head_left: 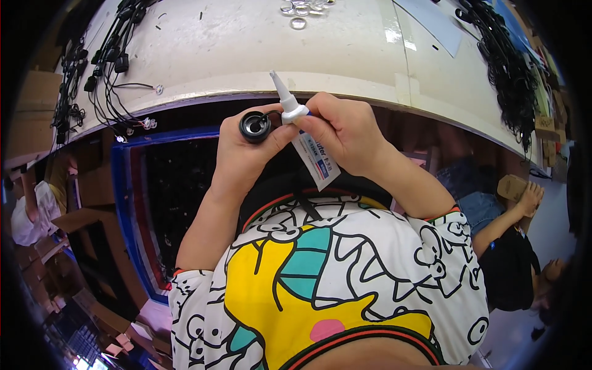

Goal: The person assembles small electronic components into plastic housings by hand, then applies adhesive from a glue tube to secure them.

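The left hand (237, 148) curls round a short black cylindrical fitting with a silvery inner ring (259, 126), thumb and fingers pinching it so that its hollow end faces up, and a thin black cable (272, 113) runs from beside it toward the other hand. The right hand (351, 132) pinches a soft white tube with blue printing (317, 161) between thumb and forefinger, close under its white plastic collar (295, 114); the tube hangs toward the person's body while its pale tapering nozzle (282, 91) points up and away, toward the cream-coloured worktop (234, 68). Both things are held in the air, just in front of the worktop's near edge, side by side. Handling this well probably means gripping the stiff collar rather than the soft body, since a squeeze there could push out the contents too soon. Whether the nozzle's tip is sealed cannot be told, so keeping it upright and clear of the fitting's hollow seems wise. The left thumb sits near the collar; a light, steady grip there should stop the fitting tilting and keep the cable from snagging.
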A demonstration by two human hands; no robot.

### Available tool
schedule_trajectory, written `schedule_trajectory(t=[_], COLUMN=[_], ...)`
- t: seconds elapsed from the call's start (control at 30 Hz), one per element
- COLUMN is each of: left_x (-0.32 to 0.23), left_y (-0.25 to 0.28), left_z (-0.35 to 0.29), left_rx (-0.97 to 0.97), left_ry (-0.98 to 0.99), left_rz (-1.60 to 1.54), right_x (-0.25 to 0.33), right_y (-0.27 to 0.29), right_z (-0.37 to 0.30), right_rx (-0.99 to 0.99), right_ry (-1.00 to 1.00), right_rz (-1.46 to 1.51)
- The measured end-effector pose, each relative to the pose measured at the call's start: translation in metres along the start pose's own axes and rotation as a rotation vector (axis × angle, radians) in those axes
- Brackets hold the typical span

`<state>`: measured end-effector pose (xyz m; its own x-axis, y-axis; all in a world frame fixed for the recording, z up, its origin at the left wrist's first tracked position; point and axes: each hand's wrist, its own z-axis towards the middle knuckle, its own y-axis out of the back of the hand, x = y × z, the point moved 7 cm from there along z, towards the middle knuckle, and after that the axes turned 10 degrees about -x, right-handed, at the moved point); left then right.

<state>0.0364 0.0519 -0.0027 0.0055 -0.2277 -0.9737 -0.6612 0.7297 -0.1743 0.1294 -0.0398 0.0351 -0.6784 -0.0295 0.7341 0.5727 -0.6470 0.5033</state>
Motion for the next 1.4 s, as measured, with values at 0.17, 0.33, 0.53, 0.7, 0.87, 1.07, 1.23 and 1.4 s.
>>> schedule_trajectory(t=[0.17, 0.33, 0.53, 0.7, 0.87, 1.07, 1.23, 1.4], left_x=[-0.006, -0.006, -0.008, -0.013, -0.017, -0.014, -0.016, -0.02], left_y=[-0.003, -0.004, -0.003, -0.013, -0.008, 0.003, -0.005, 0.004], left_z=[-0.008, -0.01, -0.011, -0.002, 0.003, 0.003, -0.002, 0.001], left_rx=[0.014, -0.008, -0.005, 0.067, 0.113, 0.206, 0.277, 0.098], left_ry=[-0.098, -0.126, -0.127, -0.086, -0.193, -0.277, -0.208, -0.291], left_rz=[0.11, 0.129, 0.164, 0.096, 0.023, -0.176, -0.058, -0.006], right_x=[0.006, 0.005, 0.006, -0.006, -0.025, -0.033, -0.021, -0.002], right_y=[-0.001, -0.003, -0.003, 0.0, 0.009, 0.027, 0.033, 0.024], right_z=[-0.004, -0.007, -0.006, 0.0, 0.005, 0.003, -0.004, -0.016], right_rx=[0.028, -0.036, -0.036, -0.003, 0.109, 0.182, 0.218, 0.355], right_ry=[0.042, 0.124, 0.122, -0.06, -0.465, -0.729, -0.753, -0.798], right_rz=[-0.053, -0.008, 0.039, 0.167, 0.585, 1.175, 1.347, 1.328])
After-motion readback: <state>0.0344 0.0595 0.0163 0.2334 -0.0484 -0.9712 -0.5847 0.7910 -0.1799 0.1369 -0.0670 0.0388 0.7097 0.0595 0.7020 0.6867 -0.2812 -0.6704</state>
